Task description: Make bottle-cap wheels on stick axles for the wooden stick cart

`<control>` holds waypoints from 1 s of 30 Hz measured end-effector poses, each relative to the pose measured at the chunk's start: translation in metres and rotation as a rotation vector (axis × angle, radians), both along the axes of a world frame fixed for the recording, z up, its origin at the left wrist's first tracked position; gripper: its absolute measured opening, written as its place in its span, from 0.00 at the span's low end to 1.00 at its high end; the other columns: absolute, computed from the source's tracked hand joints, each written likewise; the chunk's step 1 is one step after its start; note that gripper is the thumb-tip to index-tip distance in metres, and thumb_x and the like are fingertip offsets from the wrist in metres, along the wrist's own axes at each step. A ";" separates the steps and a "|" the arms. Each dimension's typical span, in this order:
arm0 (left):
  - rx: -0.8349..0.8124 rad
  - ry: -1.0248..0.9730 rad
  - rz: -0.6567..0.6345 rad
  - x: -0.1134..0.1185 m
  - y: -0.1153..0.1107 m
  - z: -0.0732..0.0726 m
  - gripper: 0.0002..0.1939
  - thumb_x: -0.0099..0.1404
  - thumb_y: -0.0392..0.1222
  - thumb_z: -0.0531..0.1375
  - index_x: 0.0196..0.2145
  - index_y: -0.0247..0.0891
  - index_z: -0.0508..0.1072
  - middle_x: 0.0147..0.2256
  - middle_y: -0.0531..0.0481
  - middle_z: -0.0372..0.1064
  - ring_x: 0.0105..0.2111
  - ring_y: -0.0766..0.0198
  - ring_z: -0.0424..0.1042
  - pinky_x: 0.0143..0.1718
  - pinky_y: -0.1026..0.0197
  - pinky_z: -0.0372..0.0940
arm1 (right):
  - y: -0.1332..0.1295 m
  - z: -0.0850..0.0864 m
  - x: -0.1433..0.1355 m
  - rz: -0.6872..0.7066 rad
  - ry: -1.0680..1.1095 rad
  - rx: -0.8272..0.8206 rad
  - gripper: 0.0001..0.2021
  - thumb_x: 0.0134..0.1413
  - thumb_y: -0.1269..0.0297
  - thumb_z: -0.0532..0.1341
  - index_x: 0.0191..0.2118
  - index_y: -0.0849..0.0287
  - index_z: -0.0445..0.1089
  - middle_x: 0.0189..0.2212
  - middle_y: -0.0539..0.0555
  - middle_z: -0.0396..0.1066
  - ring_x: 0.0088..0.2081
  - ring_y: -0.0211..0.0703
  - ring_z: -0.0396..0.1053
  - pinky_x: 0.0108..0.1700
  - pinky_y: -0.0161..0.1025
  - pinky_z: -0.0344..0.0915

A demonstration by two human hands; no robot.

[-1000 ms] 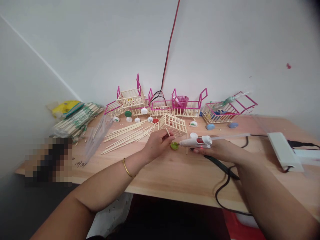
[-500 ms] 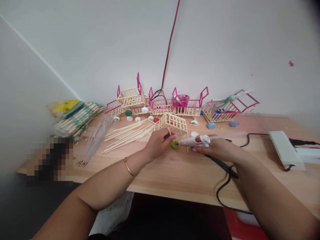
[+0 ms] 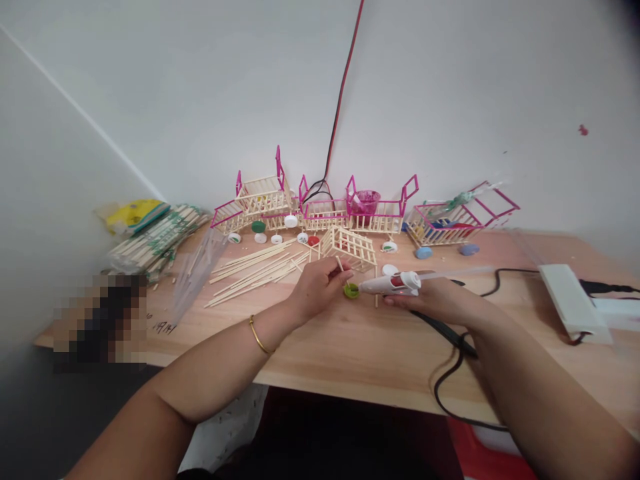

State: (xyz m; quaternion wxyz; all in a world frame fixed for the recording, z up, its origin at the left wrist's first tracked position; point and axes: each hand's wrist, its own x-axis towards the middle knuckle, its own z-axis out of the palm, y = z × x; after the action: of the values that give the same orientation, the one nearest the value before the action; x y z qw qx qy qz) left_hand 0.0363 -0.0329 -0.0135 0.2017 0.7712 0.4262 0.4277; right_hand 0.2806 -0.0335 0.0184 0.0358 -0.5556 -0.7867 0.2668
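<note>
My left hand pinches a short wooden stick, whose lower end reaches into a small yellow-green bottle cap on the table. My right hand is wrapped around a white glue gun. The gun's nozzle points left, close beside the cap's rim; whether it touches is too small to tell. A clear glue stick sticks out behind the gun. Just beyond my hands stands an unpainted stick frame, and another thin stick lies under the gun's nozzle.
Loose wooden sticks lie left of my hand, near bagged sticks. Several stick carts with magenta edges line the wall, with bottle caps before them. A black cable loops at right near a white power strip.
Hardly anything differs. Both hands hold the same position, with the stick in the cap and the glue gun's nozzle beside it; the whole view has shifted very slightly.
</note>
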 end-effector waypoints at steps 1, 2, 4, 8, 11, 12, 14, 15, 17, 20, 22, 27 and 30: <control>-0.001 0.000 0.000 0.000 0.000 0.000 0.06 0.63 0.40 0.59 0.32 0.34 0.72 0.24 0.52 0.70 0.24 0.68 0.68 0.28 0.66 0.61 | 0.000 0.000 0.000 0.007 0.014 0.004 0.21 0.50 0.41 0.57 0.35 0.53 0.75 0.36 0.53 0.77 0.38 0.54 0.73 0.39 0.44 0.67; -0.002 -0.002 0.000 0.000 0.000 0.000 0.06 0.63 0.41 0.59 0.32 0.34 0.72 0.24 0.52 0.70 0.25 0.68 0.68 0.28 0.66 0.61 | 0.000 0.000 0.000 0.016 0.029 0.010 0.21 0.50 0.42 0.57 0.35 0.54 0.75 0.36 0.53 0.77 0.38 0.54 0.73 0.39 0.44 0.67; -0.003 -0.010 -0.005 0.000 0.001 -0.001 0.07 0.63 0.41 0.59 0.33 0.35 0.72 0.24 0.51 0.70 0.25 0.68 0.68 0.28 0.66 0.61 | 0.000 0.000 0.000 0.031 0.051 0.023 0.20 0.50 0.43 0.57 0.36 0.54 0.75 0.36 0.53 0.78 0.37 0.53 0.73 0.39 0.43 0.67; -0.009 -0.018 -0.016 -0.001 0.001 -0.002 0.08 0.64 0.42 0.58 0.33 0.34 0.73 0.24 0.51 0.70 0.25 0.67 0.68 0.28 0.65 0.62 | 0.001 -0.001 0.000 0.045 0.047 0.044 0.19 0.51 0.44 0.57 0.36 0.54 0.76 0.35 0.52 0.78 0.37 0.52 0.74 0.37 0.42 0.68; -0.013 -0.015 -0.015 -0.001 0.000 -0.002 0.08 0.64 0.42 0.58 0.33 0.34 0.73 0.24 0.51 0.70 0.25 0.67 0.68 0.28 0.65 0.62 | 0.002 -0.004 0.001 0.050 0.045 0.054 0.20 0.51 0.44 0.57 0.36 0.54 0.76 0.35 0.53 0.78 0.36 0.52 0.73 0.37 0.42 0.68; -0.015 -0.014 -0.014 -0.001 0.000 -0.002 0.08 0.64 0.42 0.58 0.33 0.34 0.73 0.24 0.51 0.70 0.25 0.67 0.68 0.28 0.65 0.62 | 0.002 -0.005 0.001 0.047 0.040 0.056 0.20 0.51 0.44 0.57 0.36 0.54 0.75 0.35 0.53 0.78 0.36 0.52 0.74 0.37 0.42 0.68; -0.020 -0.017 -0.013 -0.001 0.000 -0.001 0.08 0.64 0.42 0.58 0.33 0.34 0.73 0.24 0.51 0.70 0.25 0.67 0.69 0.28 0.65 0.62 | 0.003 -0.006 0.002 0.042 0.024 0.053 0.20 0.50 0.43 0.57 0.35 0.54 0.75 0.35 0.52 0.78 0.36 0.52 0.74 0.36 0.42 0.67; -0.023 -0.018 -0.013 -0.001 0.000 -0.001 0.08 0.64 0.42 0.58 0.33 0.34 0.73 0.24 0.51 0.71 0.25 0.67 0.69 0.28 0.65 0.62 | 0.003 -0.006 0.002 0.038 0.010 0.049 0.20 0.50 0.43 0.56 0.35 0.53 0.75 0.34 0.52 0.78 0.36 0.52 0.74 0.36 0.42 0.67; -0.023 -0.019 -0.014 -0.001 0.000 -0.001 0.08 0.64 0.42 0.58 0.33 0.34 0.73 0.24 0.50 0.71 0.25 0.67 0.69 0.29 0.65 0.62 | 0.002 -0.004 0.001 0.032 -0.011 0.043 0.20 0.51 0.42 0.56 0.34 0.53 0.75 0.34 0.52 0.78 0.36 0.52 0.74 0.36 0.42 0.67; -0.017 -0.016 -0.015 -0.001 0.000 -0.001 0.08 0.64 0.42 0.58 0.32 0.35 0.73 0.25 0.50 0.71 0.25 0.67 0.69 0.29 0.65 0.62 | 0.001 -0.001 -0.002 0.031 -0.006 0.039 0.20 0.51 0.44 0.56 0.35 0.54 0.75 0.35 0.53 0.77 0.37 0.53 0.73 0.37 0.42 0.66; -0.014 -0.016 -0.011 -0.001 0.000 0.000 0.08 0.64 0.42 0.58 0.32 0.35 0.73 0.25 0.50 0.71 0.25 0.67 0.69 0.29 0.65 0.62 | 0.000 0.000 -0.003 0.029 0.000 0.034 0.20 0.51 0.44 0.56 0.36 0.54 0.75 0.36 0.53 0.77 0.38 0.53 0.73 0.38 0.42 0.66; -0.027 -0.012 -0.009 -0.001 -0.001 0.001 0.08 0.64 0.42 0.58 0.33 0.34 0.73 0.25 0.50 0.71 0.25 0.67 0.69 0.29 0.65 0.62 | 0.002 -0.003 -0.001 0.012 -0.025 0.021 0.21 0.51 0.43 0.56 0.35 0.54 0.75 0.35 0.54 0.77 0.38 0.54 0.73 0.38 0.43 0.66; -0.033 -0.012 -0.008 -0.001 -0.001 0.002 0.08 0.64 0.42 0.58 0.33 0.34 0.73 0.25 0.50 0.72 0.25 0.67 0.69 0.29 0.65 0.62 | 0.002 -0.004 0.000 0.024 -0.018 0.025 0.21 0.51 0.43 0.56 0.35 0.55 0.75 0.36 0.55 0.77 0.37 0.54 0.73 0.38 0.44 0.66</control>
State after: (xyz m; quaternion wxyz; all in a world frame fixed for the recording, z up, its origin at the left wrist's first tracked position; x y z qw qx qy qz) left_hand 0.0350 -0.0337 -0.0118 0.2184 0.7669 0.4289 0.4244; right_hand 0.2803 -0.0312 0.0149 0.0324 -0.5481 -0.7969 0.2521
